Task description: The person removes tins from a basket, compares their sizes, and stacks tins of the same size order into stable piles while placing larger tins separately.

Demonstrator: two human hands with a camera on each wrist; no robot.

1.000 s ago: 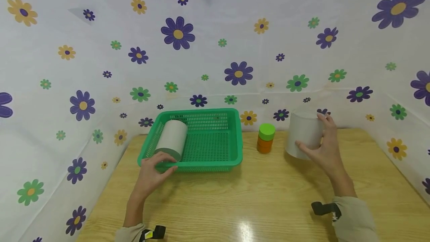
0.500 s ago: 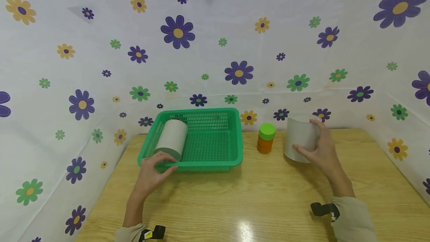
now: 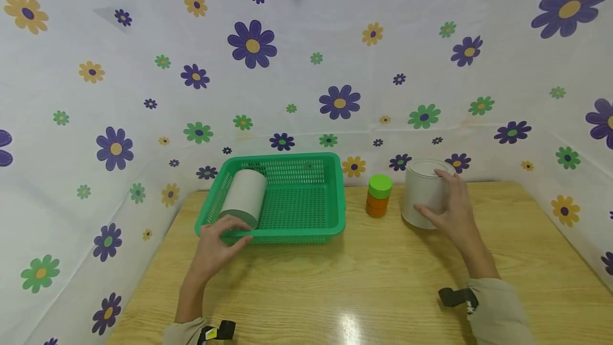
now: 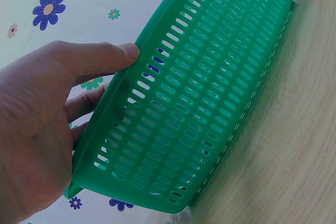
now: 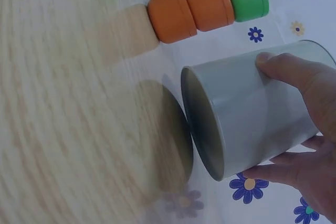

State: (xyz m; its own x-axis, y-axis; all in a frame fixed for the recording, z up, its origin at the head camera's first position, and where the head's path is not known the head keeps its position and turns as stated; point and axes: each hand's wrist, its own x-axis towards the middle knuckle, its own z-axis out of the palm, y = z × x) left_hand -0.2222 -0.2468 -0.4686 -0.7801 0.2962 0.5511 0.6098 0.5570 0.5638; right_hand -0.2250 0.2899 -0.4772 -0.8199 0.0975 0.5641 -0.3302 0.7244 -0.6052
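Observation:
My right hand (image 3: 456, 214) grips a wide white tin can (image 3: 423, 198) at the right of the table, fingers on its far side and thumb on its near side. The right wrist view shows the can (image 5: 252, 111) with part of its underside facing the table and a gap below it. My left hand (image 3: 215, 244) pinches the front rim of a green plastic basket (image 3: 297, 232), near its left corner. In the left wrist view the thumb lies on the basket's outer side (image 4: 173, 103), with fingers behind the rim. Another white cylinder (image 3: 245, 196) lies on its side in the basket's left part.
Between basket and can stands a small orange jar with a green lid (image 3: 378, 196), close to the can. All stand on a light wooden table (image 3: 306, 292). A flower-print cloth (image 3: 287, 84) hangs behind and along the sides.
The white can has shifted slightly left, toward the jar, and tipped so that its top now shows. My right hand moved along with it. My left hand has stayed on the basket rim.

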